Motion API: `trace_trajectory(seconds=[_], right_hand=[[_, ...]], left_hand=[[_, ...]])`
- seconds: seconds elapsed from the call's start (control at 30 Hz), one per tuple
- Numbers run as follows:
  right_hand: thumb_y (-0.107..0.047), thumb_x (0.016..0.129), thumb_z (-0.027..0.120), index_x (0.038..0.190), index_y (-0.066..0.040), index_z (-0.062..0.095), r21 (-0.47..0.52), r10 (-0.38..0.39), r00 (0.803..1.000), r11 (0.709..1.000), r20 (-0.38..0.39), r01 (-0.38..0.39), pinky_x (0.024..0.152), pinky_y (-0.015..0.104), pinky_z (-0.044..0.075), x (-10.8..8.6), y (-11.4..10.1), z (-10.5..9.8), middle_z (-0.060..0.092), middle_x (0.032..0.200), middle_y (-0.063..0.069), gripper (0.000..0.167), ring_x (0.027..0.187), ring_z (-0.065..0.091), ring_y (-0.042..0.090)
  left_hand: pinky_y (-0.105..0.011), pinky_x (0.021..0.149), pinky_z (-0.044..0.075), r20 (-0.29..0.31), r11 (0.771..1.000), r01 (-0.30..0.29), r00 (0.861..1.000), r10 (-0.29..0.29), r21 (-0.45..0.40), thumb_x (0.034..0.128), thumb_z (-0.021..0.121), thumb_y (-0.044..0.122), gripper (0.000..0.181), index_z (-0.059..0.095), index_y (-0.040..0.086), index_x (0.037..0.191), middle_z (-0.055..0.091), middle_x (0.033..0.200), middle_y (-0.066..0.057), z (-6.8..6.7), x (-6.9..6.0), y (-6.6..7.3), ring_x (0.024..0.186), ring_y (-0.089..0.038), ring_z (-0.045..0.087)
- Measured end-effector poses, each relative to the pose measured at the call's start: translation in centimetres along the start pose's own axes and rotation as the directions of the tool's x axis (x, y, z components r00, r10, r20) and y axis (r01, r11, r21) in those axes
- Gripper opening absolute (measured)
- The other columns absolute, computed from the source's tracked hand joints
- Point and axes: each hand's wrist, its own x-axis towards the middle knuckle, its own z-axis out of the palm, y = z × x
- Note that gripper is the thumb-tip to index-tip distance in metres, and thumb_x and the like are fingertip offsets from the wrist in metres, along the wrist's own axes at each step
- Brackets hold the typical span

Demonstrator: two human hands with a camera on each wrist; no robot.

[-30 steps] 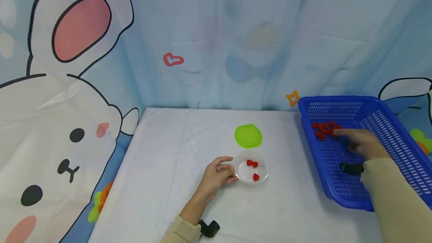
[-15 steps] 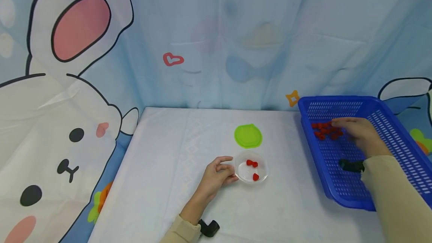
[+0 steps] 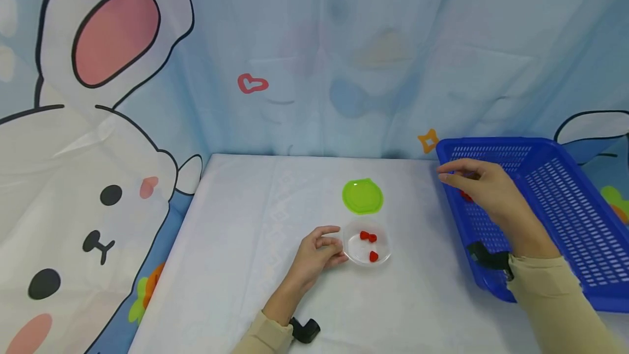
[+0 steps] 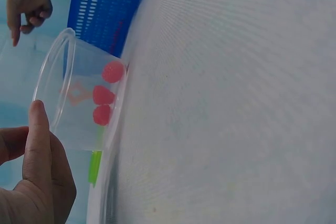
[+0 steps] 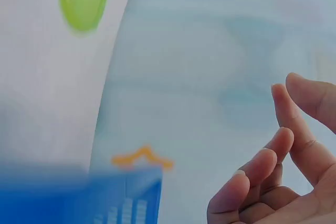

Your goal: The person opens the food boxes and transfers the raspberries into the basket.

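A clear plastic tub [image 3: 367,260] stands on the white table with a few red raspberry-like pieces [image 3: 373,256] in it. My left hand [image 3: 319,253] holds the tub by its left side, fingers against the rim and wall. In the left wrist view the tub [image 4: 84,129] shows sideways, a finger at its rim. My right hand [image 3: 484,184] hovers over the left edge of the blue basket [image 3: 580,223]. Its thumb and index fingertips nearly meet, the other fingers curled, in the right wrist view; nothing shows between them. More red pieces [image 3: 466,196] in the basket are mostly hidden under this hand.
A lime-green lid [image 3: 362,196] lies on the table just behind the tub. Black camera mounts [image 3: 306,331] stick out from both wrists. A light blue printed curtain [image 3: 304,59] hangs behind the table, and the basket fills the right side.
My right hand has risen from the red pieces in the basket and moved left to the basket's edge. The left hand and the tub have stayed in place.
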Motion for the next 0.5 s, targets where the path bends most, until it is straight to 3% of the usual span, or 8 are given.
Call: trace_trajectory(seconds=[0.13, 0.3, 0.5], right_hand=[[-0.038, 0.098, 0.066, 0.123, -0.007, 0.069, 0.074, -0.093, 0.996, 0.993, 0.017, 0.092, 0.065, 0.028, 0.046, -1.3, -1.2, 2.7, 0.062, 0.103, 0.006, 0.040, 0.085, 0.052, 0.020], [-0.028, 0.096, 0.071, 0.113, -0.007, 0.073, 0.100, -0.154, 0.988, 0.984, 0.024, 0.150, 0.058, 0.030, 0.040, -2.1, -1.6, 6.4, 0.060, 0.096, 0.009, 0.027, 0.077, 0.049, 0.025], [-0.023, 0.092, 0.075, 0.110, -0.008, 0.076, 0.090, -0.147, 0.974, 0.987, 0.171, 0.133, 0.067, 0.031, 0.042, -1.5, 0.1, 10.0, 0.058, 0.104, 0.012, 0.024, 0.089, 0.046, 0.028]], left_hand=[[-0.037, 0.080, 0.062, -0.003, 1.000, 0.006, 1.000, -0.006, 0.003, 0.0937, 0.066, -0.004, 0.040, 0.057, -0.001, 0.133, 0.062, 0.103, -0.021, 0.1, 0.0, 0.1, 0.083, -0.021, 0.067], [-0.037, 0.080, 0.062, -0.002, 1.000, 0.006, 1.000, -0.006, -0.005, 0.0933, 0.066, -0.005, 0.040, 0.057, -0.001, 0.132, 0.062, 0.102, -0.021, 0.0, 0.0, 0.0, 0.082, -0.021, 0.067], [-0.037, 0.079, 0.062, -0.004, 1.000, 0.004, 1.000, -0.004, -0.010, 0.0932, 0.066, -0.005, 0.039, 0.058, -0.001, 0.131, 0.063, 0.102, -0.020, 0.0, 0.1, -0.2, 0.082, -0.021, 0.067]])
